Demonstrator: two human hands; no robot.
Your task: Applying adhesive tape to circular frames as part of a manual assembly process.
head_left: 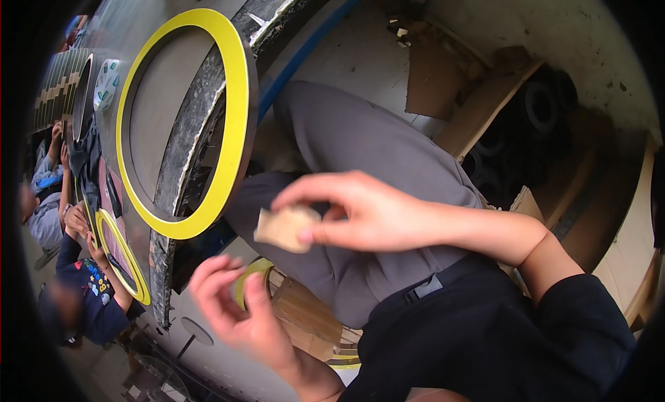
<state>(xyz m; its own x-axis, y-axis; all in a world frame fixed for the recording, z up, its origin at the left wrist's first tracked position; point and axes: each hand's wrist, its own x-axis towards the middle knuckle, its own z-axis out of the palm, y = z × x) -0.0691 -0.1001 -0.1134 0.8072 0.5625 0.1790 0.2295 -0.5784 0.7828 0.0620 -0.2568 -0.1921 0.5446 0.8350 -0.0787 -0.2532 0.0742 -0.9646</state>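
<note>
A small tan piece (285, 229), like a crumpled or folded pad, is pinched between the thumb and fingers of my right hand (346, 211). Motion blur hides its exact material. My left hand (239, 315) is lifted below it, blurred, with fingers apart and nothing seen in them. Nearest to both hands is a large ring (235, 125) with a bright yellow face and a dark grey side. It rests on the table and reaches over the worn black edge (183, 135). Neither hand touches that ring.
Co-workers' hands (76, 218) hold another yellow ring (125, 260) at the left. A white patterned tape roll (106, 85) stands on the table. Below my left hand are cardboard (305, 312) and more yellow-edged rings (344, 362). Dark rings (540, 105) fill a cardboard box (485, 114) at the right.
</note>
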